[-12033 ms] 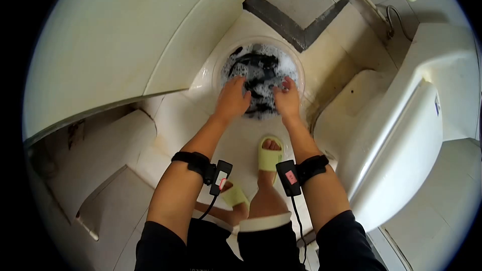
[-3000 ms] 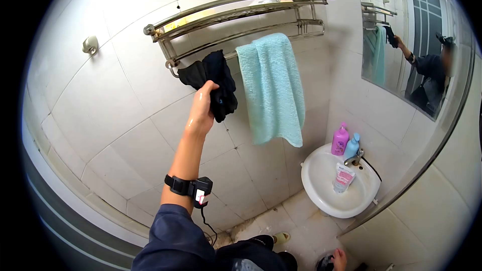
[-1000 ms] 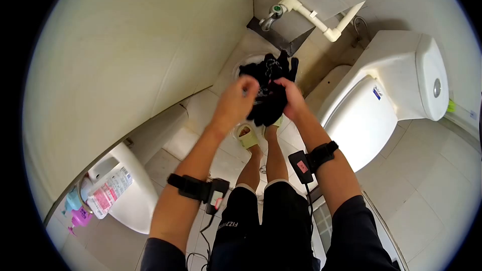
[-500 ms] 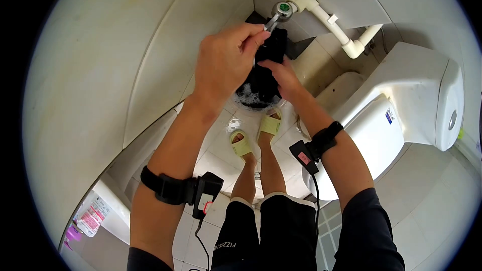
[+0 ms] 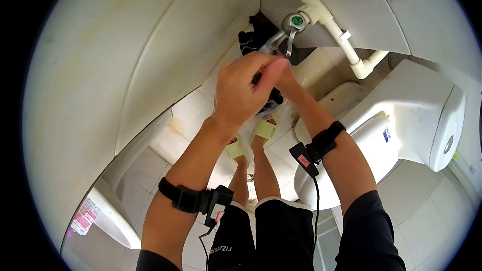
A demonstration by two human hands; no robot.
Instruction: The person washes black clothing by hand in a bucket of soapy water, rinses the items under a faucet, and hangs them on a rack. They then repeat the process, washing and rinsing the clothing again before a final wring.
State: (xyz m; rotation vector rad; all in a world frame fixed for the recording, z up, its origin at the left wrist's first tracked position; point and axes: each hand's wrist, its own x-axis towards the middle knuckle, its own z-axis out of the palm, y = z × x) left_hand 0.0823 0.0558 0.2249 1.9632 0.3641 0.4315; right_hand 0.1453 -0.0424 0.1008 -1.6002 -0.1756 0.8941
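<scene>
A silver tap with a green-marked cap sticks out from the white pipe; its lever points down towards me and the spout reaches lower left. My left hand is curled, thumb and fingertips together at the lever's end. Just behind it is my right hand, whose fingers are hidden by the left. Wet black cloth shows below the hands, near the floor, and more black fabric with white marks lies beyond the spout.
White pipe runs along the wall at upper right. A white toilet stands to the right. My feet, in light green slippers, are on the tiled floor close below the cloth. At lower left is a pink-and-white packet.
The tap lever has swung from lower left to pointing down, uncovering the spout. My left hand has moved down and right with it. My right hand has shifted slightly and its fingers are now covered.
</scene>
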